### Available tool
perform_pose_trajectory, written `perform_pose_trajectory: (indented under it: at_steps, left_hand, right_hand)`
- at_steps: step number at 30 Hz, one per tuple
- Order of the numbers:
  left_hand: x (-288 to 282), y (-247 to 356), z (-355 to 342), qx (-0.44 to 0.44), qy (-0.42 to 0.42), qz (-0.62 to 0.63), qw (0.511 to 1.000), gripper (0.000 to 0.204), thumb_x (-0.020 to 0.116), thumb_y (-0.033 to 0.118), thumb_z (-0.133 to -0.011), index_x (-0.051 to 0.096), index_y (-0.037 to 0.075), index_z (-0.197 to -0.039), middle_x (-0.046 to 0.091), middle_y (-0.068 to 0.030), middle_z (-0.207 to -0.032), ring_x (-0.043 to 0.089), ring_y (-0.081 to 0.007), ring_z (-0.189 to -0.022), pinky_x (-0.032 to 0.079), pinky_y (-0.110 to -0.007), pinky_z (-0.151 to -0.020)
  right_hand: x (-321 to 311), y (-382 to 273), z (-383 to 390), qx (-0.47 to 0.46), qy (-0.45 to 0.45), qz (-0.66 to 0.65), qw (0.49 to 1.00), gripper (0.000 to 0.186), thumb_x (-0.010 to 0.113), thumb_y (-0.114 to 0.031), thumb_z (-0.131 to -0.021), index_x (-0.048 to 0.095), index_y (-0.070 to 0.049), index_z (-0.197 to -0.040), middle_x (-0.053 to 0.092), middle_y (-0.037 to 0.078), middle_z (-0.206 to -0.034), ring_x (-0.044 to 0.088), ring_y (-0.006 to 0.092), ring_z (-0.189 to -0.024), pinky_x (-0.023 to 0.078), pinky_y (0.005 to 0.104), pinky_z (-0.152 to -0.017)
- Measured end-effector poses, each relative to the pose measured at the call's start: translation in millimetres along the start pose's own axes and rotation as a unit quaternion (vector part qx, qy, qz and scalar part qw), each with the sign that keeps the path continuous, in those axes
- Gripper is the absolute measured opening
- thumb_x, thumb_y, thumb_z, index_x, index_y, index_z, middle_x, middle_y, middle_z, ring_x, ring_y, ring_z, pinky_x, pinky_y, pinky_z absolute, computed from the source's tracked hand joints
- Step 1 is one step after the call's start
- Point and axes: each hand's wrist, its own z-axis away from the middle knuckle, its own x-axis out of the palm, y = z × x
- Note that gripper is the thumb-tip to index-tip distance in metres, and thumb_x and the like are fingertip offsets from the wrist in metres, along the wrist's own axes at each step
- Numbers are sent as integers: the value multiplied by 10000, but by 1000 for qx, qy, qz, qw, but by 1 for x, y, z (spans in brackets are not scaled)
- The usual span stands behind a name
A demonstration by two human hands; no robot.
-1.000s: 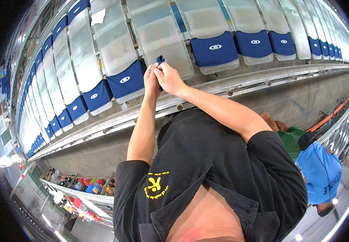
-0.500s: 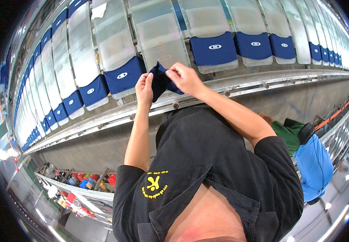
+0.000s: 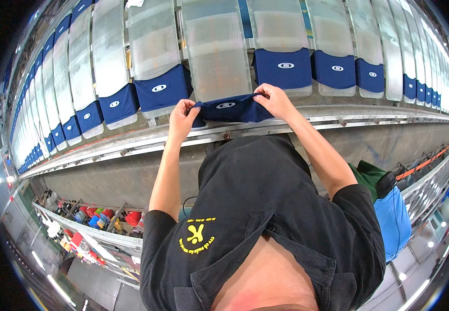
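A navy blue fabric sleeve (image 3: 230, 110) with a white oval mark is stretched open between both hands at the lower end of a bare translucent panel (image 3: 215, 52). My left hand (image 3: 183, 117) pinches its left edge. My right hand (image 3: 272, 99) pinches its right edge, a little higher. The sleeve's mouth touches the panel's bottom edge. Neighbouring panels on both sides wear the same blue sleeves, such as the one on the left (image 3: 162, 88) and the one on the right (image 3: 283, 67).
A long row of translucent panels curves off left and right above a metal rail (image 3: 131, 145). A rack with coloured items (image 3: 95, 223) stands at the lower left. A person in a blue top (image 3: 393, 217) is at the right.
The hands have come down from a small bunched piece held high and drawn apart, spreading the blue sleeve wide at the bare panel's lower end.
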Motion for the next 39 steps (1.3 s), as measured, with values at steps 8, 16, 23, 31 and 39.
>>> perform_pose_trajectory:
  at_steps: [8, 16, 23, 31, 39]
  left_hand:
    - [-7, 8, -78, 51, 63, -143, 986, 218, 750, 202, -895, 640, 18, -935, 597, 4, -759, 498, -82, -697, 435, -249, -657]
    - [-23, 19, -133, 55, 39, -183, 981, 239, 742, 170, -862, 700, 38, -1056, 713, -100, -877, 615, -162, -717, 507, -301, -696]
    - [-24, 18, -146, 49, 59, -199, 977, 207, 737, 186, -854, 715, 44, -1002, 691, -112, -873, 665, -226, -780, 531, -353, -744]
    - [3, 33, -90, 89, 72, -168, 979, 185, 740, 184, -865, 710, 44, -982, 682, -112, -936, 656, -240, -777, 533, -349, -722]
    - [44, 12, -11, 210, -16, -339, 917, 343, 721, 202, -867, 666, 104, -1191, 649, -125, -1197, 596, -338, -1119, 484, -429, -956]
  right_hand:
    - [-13, -4, -78, -7, 50, 87, 995, 223, 700, -213, -892, 692, -19, -1001, 708, 138, -842, 674, 236, -779, 513, 364, -724]
    - [-35, -13, -120, 15, 55, 145, 988, 221, 724, -216, -865, 688, -30, -979, 725, 150, -910, 702, 290, -854, 532, 384, -766]
    - [-31, -12, -129, -45, 116, 190, 974, 209, 716, -223, -867, 671, -50, -976, 701, 138, -906, 680, 311, -892, 527, 422, -778]
    - [6, -25, -78, -20, 112, 213, 970, 216, 643, -241, -918, 611, -63, -1037, 681, 154, -907, 668, 348, -880, 530, 467, -748]
    - [32, -1, -45, 103, 14, 248, 963, 459, 595, -350, -946, 583, 8, -1232, 710, 240, -993, 681, 427, -969, 534, 510, -862]
